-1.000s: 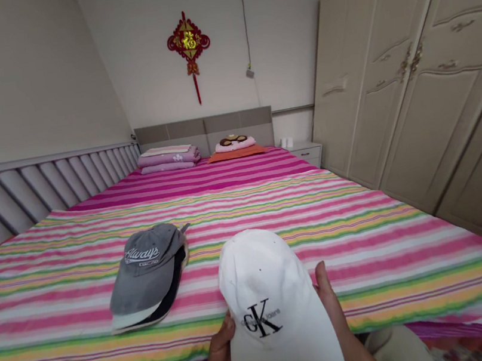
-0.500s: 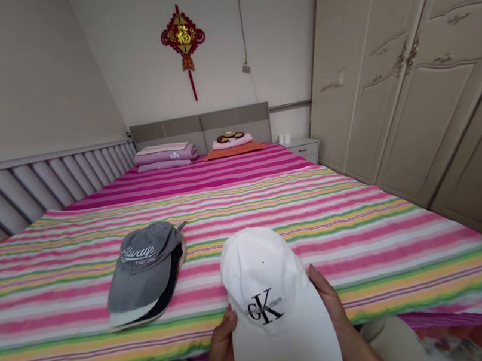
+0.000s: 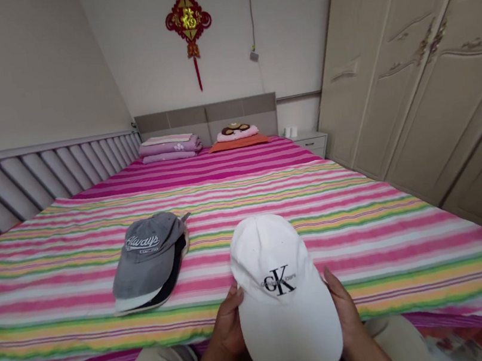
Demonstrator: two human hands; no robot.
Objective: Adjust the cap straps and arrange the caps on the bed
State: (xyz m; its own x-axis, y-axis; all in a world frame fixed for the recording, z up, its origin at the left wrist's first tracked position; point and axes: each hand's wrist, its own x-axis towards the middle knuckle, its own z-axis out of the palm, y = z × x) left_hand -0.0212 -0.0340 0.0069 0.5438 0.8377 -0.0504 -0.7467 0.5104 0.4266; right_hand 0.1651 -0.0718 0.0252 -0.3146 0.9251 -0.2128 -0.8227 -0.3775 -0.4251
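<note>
A white baseball cap point(image 3: 289, 318) with black letters on its front is held up before me, its brim pointing toward me. My left hand point(image 3: 231, 322) grips the cap's left side, thumb on top and fingers hidden beneath. On the opposite side my right hand point(image 3: 344, 307) holds the edge, its fingers mostly out of sight under the cap. To the left, a grey baseball cap point(image 3: 150, 257) with white lettering lies on the bed, stacked over a black cap point(image 3: 174, 278) and a pale one whose brim peeks out below.
The bed point(image 3: 364, 216) has a striped sheet. Folded purple bedding point(image 3: 170, 147) and an orange pillow point(image 3: 240, 143) with a pink item on it lie by the headboard point(image 3: 240, 111). A nightstand point(image 3: 313, 142) and wardrobe point(image 3: 399, 90) stand right; a slatted rail point(image 3: 42, 186) runs left.
My view has tilted down and turned slightly left. The white cap, still between both hands, now shows its whole brim. The stacked caps lie as before.
</note>
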